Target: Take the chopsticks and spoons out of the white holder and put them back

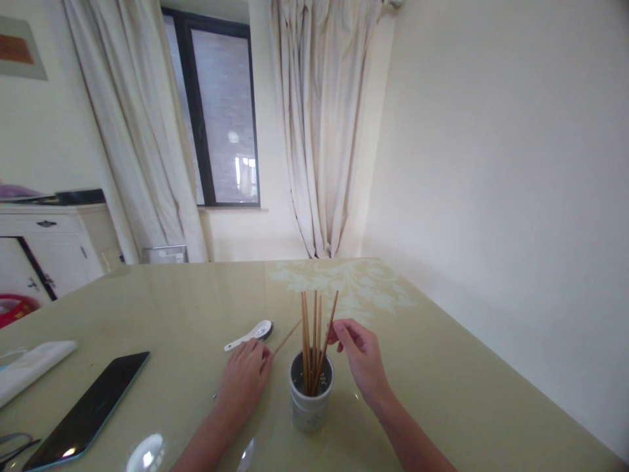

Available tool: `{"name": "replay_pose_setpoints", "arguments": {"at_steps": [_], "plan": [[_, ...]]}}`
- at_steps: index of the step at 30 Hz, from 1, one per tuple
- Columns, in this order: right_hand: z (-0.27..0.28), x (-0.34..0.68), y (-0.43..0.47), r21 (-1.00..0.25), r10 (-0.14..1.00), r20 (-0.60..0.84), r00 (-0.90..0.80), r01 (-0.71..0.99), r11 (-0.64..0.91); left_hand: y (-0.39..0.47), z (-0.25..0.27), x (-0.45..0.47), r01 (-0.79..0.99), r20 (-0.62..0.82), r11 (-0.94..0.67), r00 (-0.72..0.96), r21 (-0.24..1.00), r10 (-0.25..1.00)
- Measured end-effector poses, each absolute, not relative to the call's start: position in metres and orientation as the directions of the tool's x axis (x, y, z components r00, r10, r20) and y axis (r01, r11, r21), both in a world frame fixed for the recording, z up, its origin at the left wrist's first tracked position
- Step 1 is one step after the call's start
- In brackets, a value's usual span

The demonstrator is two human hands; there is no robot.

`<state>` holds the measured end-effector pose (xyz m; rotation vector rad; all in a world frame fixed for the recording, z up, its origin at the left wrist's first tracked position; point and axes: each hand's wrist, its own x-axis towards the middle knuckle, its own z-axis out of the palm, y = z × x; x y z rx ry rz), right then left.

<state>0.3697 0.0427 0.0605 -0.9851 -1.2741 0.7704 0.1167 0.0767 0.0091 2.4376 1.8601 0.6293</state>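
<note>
A light grey cylindrical holder [311, 413] stands upright before me with several wooden chopsticks [305, 341] leaning inside it. My right hand [361, 351], at the holder's right, has its thumb and fingers pinched on a reddish-brown chopstick [329, 331] whose lower end is in the holder. Palm down and low over the table, my left hand [248, 370] is closed around one end of a light chopstick [287, 337] that points toward the holder. Its fingertips are partly hidden. Just beyond this hand lies a white spoon [248, 335], with a dark rounded thing [268, 332] beside its bowl.
The glossy greenish table [187, 308] carries a dark tablet-like slab [91, 410] and a white flat object [34, 367] at left. Dark cords or handles [17, 449] sit at the lower left edge. A wall [511, 196] runs along the right side; curtains [324, 131] hang behind.
</note>
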Motion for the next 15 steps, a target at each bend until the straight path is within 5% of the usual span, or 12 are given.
{"name": "replay_pose_setpoints", "arguments": {"at_steps": [8, 12, 15], "plan": [[0.025, 0.349, 0.057, -0.971, 0.97, 0.238, 0.054, 0.002, 0.238, 0.062, 0.018, 0.144, 0.666, 0.203, -0.303, 0.225, 0.681, 0.953], [0.023, 0.339, 0.058, -0.977, 0.984, 0.172, -0.039, -0.137, 0.165, 0.055, 0.018, 0.152, 0.503, 0.209, -0.365, 0.34, 0.784, 0.917], [0.03, 0.342, 0.058, -0.972, 0.981, 0.182, 0.064, -0.142, 0.189, 0.057, 0.019, 0.151, 0.48, 0.224, -0.389, 0.365, 0.786, 0.904]]}}
